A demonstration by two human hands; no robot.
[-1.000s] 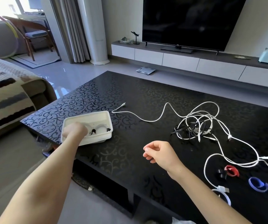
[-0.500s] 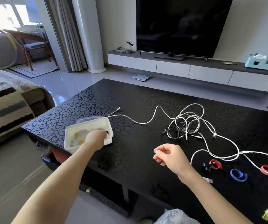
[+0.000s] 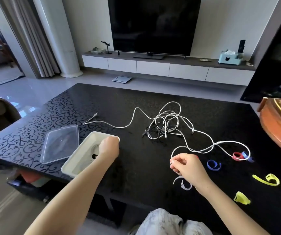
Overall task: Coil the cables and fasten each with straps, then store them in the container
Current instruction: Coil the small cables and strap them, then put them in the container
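A tangle of white and black cables (image 3: 165, 126) lies mid-table, with one white end trailing left. My right hand (image 3: 185, 165) pinches a white cable where its loop comes down to the near side. My left hand (image 3: 109, 146) grips the far right corner of the white container (image 3: 76, 162), which sits at the near left edge with a small dark item inside. Loose straps lie to the right: one red (image 3: 237, 156), two blue (image 3: 213, 165), two yellow (image 3: 267, 179). A white strap (image 3: 184, 184) lies just under my right wrist.
A clear plastic lid (image 3: 60, 146) lies flat to the left of the container. A carved wooden box (image 3: 279, 122) stands at the table's right edge. The black patterned table (image 3: 102, 102) ends close to my knees; a TV cabinet stands beyond it.
My right hand has gone down to the table and taken hold of the white cable. My left hand has shifted to the container's far right corner, and the clear lid now shows beside the container.
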